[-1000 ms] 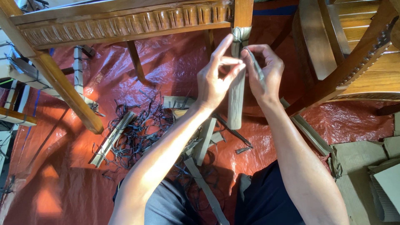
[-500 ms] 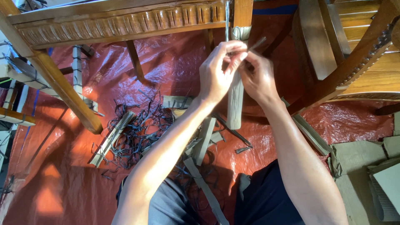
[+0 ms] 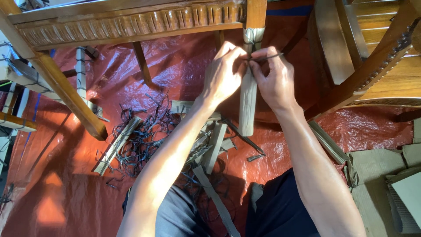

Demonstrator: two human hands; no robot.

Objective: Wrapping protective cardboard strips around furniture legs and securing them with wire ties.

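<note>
Strip: I see pale flat strip (image 3: 248, 105) hanging upright below wooden rail (image 3: 131, 22), long axis vertical.
L hand (image 3: 223, 77): grip pinched shut on dark tie (image 3: 265, 57), touching strip's left side.
R hand (image 3: 274, 81): pinched on same tie, strip's right side; both equally near.

Left hand (image 3: 224, 74) and right hand (image 3: 274, 79) pinching dark strap (image 3: 267, 57) around padded chair leg (image 3: 248, 101), far centre; cut strap scraps (image 3: 140, 140) on red tarp (image 3: 66, 193) left.

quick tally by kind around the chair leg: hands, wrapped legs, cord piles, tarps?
Hands: 2, left hand and right hand
Cardboard-wrapped chair leg: 1
Black cord between the hands: 1
Pile of black cord scraps: 1
Red tarp: 1
Total: 6
</note>
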